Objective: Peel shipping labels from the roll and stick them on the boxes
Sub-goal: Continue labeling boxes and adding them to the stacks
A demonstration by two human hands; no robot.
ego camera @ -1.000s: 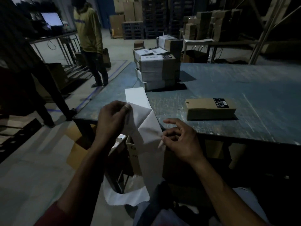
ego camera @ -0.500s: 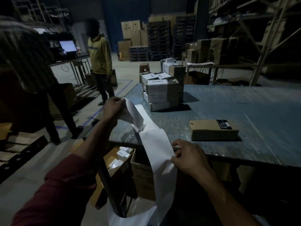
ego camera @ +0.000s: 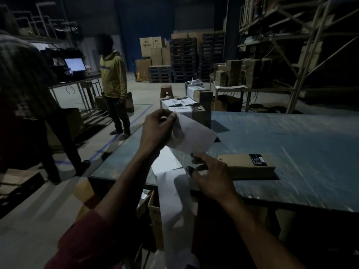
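A single head-worn wide-angle view looks forward and down from close above the hands (ego camera: 186, 152), over the near edge of the desk (ego camera: 291, 136), with the dim warehouse floor (ego camera: 143, 94) and shelving (ego camera: 291, 45) beyond.

The left hand (ego camera: 157, 131) is pinching a white label (ego camera: 192, 136) by its upper corner and holding it above the worktop (ego camera: 291, 136), while the right hand (ego camera: 211, 177) is reaching toward the label's lower edge with fingers loosely spread, just beside a flat brown box (ego camera: 246, 165). The backing strip (ego camera: 174, 206) is hanging over the worktop's near edge. Labelled boxes (ego camera: 186, 110) are sitting stacked at the far corner, and a person in yellow (ego camera: 113, 78) is standing on the floor beyond.
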